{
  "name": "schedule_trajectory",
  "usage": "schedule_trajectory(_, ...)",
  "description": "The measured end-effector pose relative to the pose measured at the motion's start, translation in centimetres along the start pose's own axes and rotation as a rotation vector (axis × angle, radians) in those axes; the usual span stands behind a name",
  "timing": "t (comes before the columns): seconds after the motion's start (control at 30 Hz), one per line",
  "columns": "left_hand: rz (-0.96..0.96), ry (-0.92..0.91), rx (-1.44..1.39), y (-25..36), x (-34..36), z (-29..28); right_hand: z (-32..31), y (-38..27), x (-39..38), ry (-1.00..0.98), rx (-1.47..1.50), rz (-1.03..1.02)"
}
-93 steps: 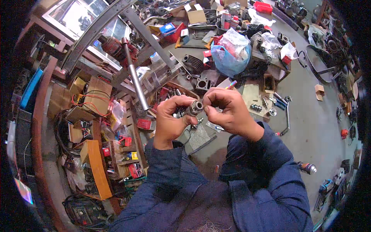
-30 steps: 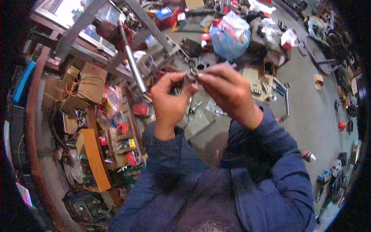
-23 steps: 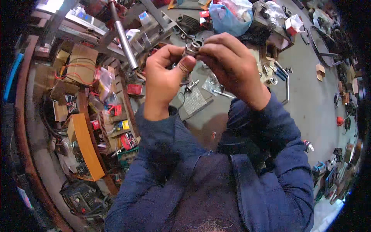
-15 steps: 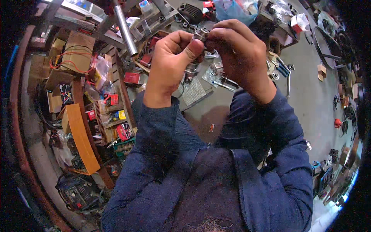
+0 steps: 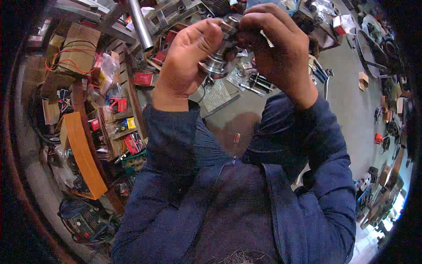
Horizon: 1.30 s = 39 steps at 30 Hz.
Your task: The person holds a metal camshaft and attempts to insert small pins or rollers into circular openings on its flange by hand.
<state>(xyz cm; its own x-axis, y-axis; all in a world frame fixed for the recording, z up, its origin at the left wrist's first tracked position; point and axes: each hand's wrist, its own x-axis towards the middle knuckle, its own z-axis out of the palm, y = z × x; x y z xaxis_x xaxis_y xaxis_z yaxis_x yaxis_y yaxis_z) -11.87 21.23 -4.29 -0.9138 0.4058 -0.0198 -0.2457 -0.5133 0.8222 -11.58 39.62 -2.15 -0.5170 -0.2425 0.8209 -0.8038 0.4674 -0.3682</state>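
Up in front of me, both hands hold a shiny, stepped metal part (image 5: 215, 66) with a round, flanged lower end and a narrower collar at the top. My left hand (image 5: 182, 61) is closed round its side, with the thumb and fingers near the collar. My right hand (image 5: 281, 50) pinches at the upper end from the other side; its fingertips are dark and partly hidden. Below the hands, a grey textured pad (image 5: 215, 97) lies on the floor. Pen-like tools (image 5: 252, 89) rest beside that pad.
On the left stand shelves with small boxes, an orange wooden board (image 5: 85, 154) and a cardboard box (image 5: 79, 46). A metal tube (image 5: 140, 24) juts in at upper left. Blue-handled pliers (image 5: 320, 74) lie right of my right hand. More parts line the far right.
Both hands have risen a little in the picture. The metal part now shows more of its length, with its flanged end visible below my left hand's fingers.
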Motion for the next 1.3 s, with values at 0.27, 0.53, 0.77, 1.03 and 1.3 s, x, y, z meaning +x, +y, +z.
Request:
schedule_trajectory(0.27, -0.005, -0.001, 0.027, -0.2, 0.3, -3.3, 1.5, 2.4, 0.9, -0.095, 0.13, -0.101)
schedule_trajectory(0.53, 0.104, 0.125, -0.118, 1.1, 1.1, -4.8, 10.1, 16.0, -3.9, -1.258, -0.402, 0.318)
schedule_trajectory(0.77, 0.101, 0.096, -0.294, 0.1, 3.0, -6.2, 20.6, 20.6, -25.3, -1.06, -0.23, 0.805)
schedule_trajectory(1.03, 0.259, 0.212, 0.079, -1.2, 3.1, -7.1, 25.0, 15.7, -32.4, -0.733, -0.217, 0.906)
schedule_trajectory(1.3, 0.258, 0.137, -0.034, -1.3, 3.1, -6.7, 25.0, 12.2, -31.8, -0.675, -0.31, 0.922)
